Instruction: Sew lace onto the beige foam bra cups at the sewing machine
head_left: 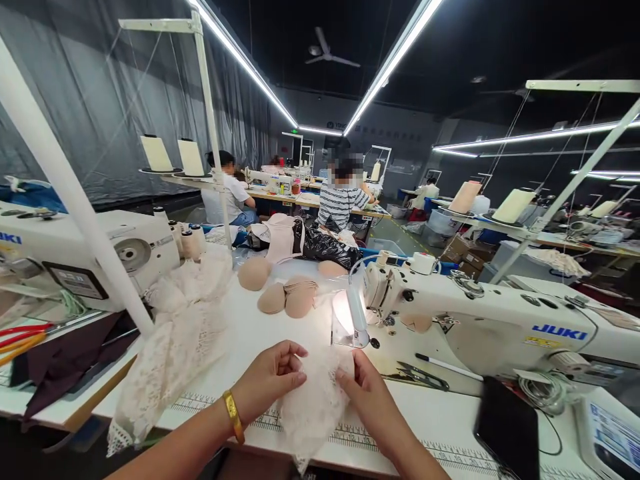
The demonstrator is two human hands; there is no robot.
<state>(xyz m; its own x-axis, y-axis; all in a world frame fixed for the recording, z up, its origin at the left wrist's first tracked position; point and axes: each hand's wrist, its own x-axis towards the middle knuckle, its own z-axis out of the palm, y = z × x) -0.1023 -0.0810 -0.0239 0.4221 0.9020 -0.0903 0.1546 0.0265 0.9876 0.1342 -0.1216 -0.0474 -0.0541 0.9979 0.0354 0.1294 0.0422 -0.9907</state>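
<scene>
A piece of cream lace fabric (pixel 316 400) lies on the white sewing table, with its pointed lower end hanging over the front edge. My right hand (pixel 370 393) pinches its right side between thumb and fingers. At the left side is my left hand (pixel 275 373), wearing a gold bracelet (pixel 233 417); its fingers are curled, thumb and forefinger apart, with nothing visible between them. Just beyond the fabric stands the lit needle area of a white sewing machine (pixel 480 313). Beige moulded bra cups (pixel 299 298) lie behind, some stacked.
More lace (pixel 173 333) drapes over the table's left side. Thread snips (pixel 425 375), a white pen (pixel 450 367) and a black phone (pixel 507 427) lie at right. A black plastic bag (pixel 330 245) sits at the back. Co-workers (pixel 343 203) sit farther off.
</scene>
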